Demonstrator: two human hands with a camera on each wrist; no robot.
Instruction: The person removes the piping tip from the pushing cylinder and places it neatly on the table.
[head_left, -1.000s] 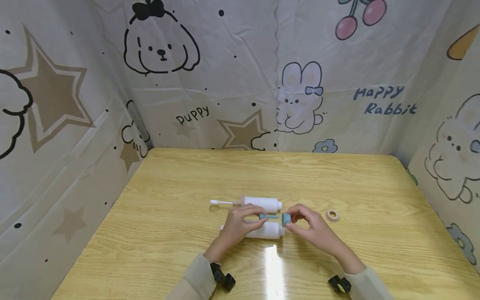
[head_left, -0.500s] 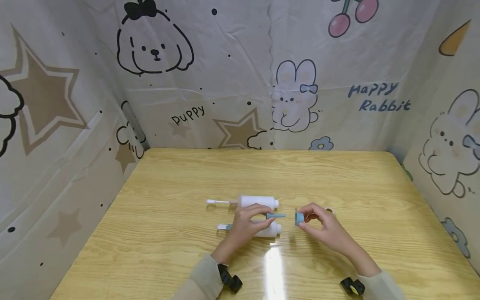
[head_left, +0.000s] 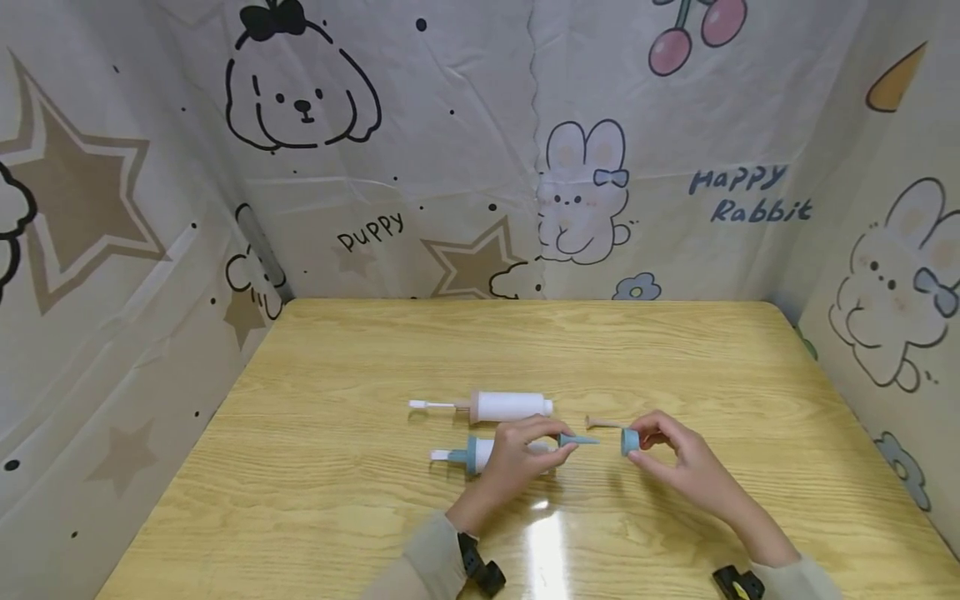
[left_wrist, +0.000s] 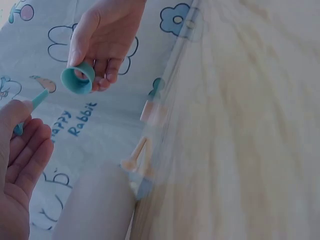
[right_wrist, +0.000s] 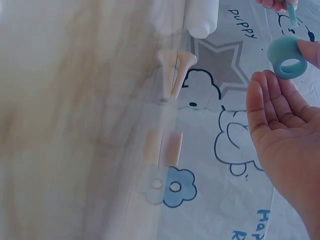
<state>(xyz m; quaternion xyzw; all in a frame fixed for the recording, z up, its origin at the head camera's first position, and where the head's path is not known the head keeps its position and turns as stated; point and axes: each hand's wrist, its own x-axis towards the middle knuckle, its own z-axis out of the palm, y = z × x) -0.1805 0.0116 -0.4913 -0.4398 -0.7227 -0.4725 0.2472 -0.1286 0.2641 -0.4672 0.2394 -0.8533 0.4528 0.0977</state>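
My left hand (head_left: 558, 442) pinches a small blue cone nozzle (head_left: 579, 438) by its wide end, point toward the right. My right hand (head_left: 639, 439) pinches a blue ring (head_left: 630, 441) a short gap to the right of the nozzle tip. In the left wrist view the ring (left_wrist: 78, 79) is seen end-on, apart from the nozzle tip (left_wrist: 39, 100). In the right wrist view the ring (right_wrist: 287, 57) sits at my fingertips. A white tube with a blue collar (head_left: 480, 454) lies under my left hand, partly hidden.
A second white tube with a beige collar and a white plunger (head_left: 502, 406) lies just beyond on the wooden table (head_left: 337, 517). A beige cone nozzle (head_left: 603, 422) lies between the hands, farther back. Printed cloth walls (head_left: 465, 167) close in three sides.
The blue ring and the blue nozzle, joined one second ago, are now apart. My right hand carried the ring to the right; my left hand kept the nozzle.
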